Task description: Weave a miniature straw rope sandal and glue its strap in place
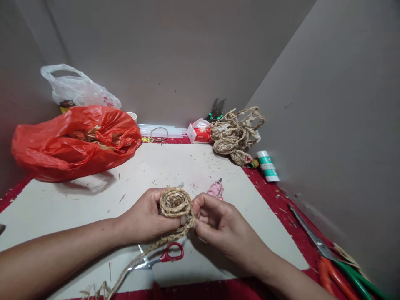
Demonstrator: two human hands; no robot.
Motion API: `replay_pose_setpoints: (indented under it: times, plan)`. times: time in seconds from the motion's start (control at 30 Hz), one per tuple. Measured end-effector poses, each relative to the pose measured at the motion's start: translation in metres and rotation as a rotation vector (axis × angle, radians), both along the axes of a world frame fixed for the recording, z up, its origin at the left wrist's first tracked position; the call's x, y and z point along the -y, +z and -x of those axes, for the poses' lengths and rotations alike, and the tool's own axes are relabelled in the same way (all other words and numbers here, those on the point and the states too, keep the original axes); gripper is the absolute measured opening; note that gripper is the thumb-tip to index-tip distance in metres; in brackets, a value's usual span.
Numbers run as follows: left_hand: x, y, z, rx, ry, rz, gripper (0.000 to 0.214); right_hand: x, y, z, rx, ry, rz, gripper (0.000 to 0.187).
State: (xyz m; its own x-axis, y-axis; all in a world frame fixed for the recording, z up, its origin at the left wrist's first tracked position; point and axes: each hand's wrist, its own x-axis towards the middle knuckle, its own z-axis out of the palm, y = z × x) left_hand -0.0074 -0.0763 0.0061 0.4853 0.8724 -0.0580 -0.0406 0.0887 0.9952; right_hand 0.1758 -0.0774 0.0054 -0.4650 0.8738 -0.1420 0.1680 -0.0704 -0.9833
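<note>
A coiled roll of braided straw rope (175,201) is held above the white board. My left hand (146,216) wraps round the coil from the left, its thumb across the front. My right hand (217,218) pinches the rope at the coil's right side with thumb and forefinger. From under the coil, the loose braid (131,264) trails down to the lower left. Beneath that braid lie small scissors with red handles (171,252), partly covered by it. Just behind my right hand a pink-wrapped object with a dark pointed tip (216,188) rests on the board.
The white board (175,162) lies on red cloth. A red plastic bag (75,143) with straw is at left, before a white bag (81,89). At the back are a tissue pack (200,132), pruning shears (216,111) and bundled rope (234,133). Large shears (325,250) lie right.
</note>
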Motion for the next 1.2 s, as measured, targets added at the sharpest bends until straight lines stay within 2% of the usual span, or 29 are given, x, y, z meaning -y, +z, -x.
replay_pose_setpoints:
  times: [0.17,0.43,0.7,0.87,1.03,1.2]
  plan:
    - [0.0016,-0.0019,-0.0011,-0.038,0.019,-0.014,0.010,-0.0023,-0.0009,-0.0003,-0.121,0.030,0.201,0.024]
    - [0.0029,-0.0055,-0.0024,-0.053,0.023,-0.048,0.013,-0.0048,-0.0052,-0.0010,-0.255,0.052,0.375,0.035]
    - [0.0032,-0.0060,-0.0006,-0.132,0.050,-0.048,0.012,-0.0064,-0.0003,-0.0048,-0.227,0.073,0.405,0.039]
    - [0.0016,-0.0039,-0.0002,-0.096,0.038,-0.041,0.011,-0.0078,-0.0019,-0.0085,-0.207,0.054,0.359,0.030]
    - [0.0024,-0.0053,-0.0002,-0.072,0.029,-0.035,0.013,-0.0099,-0.0088,-0.0080,-0.262,0.047,0.368,0.030]
    - [0.0033,-0.0058,0.0013,-0.044,-0.002,0.001,0.013,-0.0100,-0.0070,-0.0067,-0.267,0.048,0.384,0.031]
